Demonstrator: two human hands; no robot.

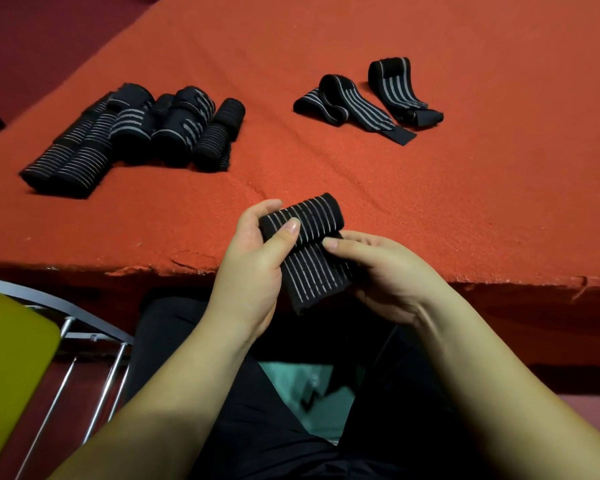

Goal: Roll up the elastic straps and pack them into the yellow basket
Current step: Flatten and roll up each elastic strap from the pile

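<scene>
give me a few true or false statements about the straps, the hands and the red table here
1. Both hands hold the same striped strap. True: the left hand grips its rolled end and the right hand holds the flat tail.
2. The strap in the hands is rolled up all the way. False: a flat length still hangs below the roll.
3. A pile of rolled straps lies on the far left of the red table. True.
4. The loose straps on the far right are tightly rolled. False: they lie looped and partly flat.
5. The held strap is plain black. False: it has pale stripes.
</scene>
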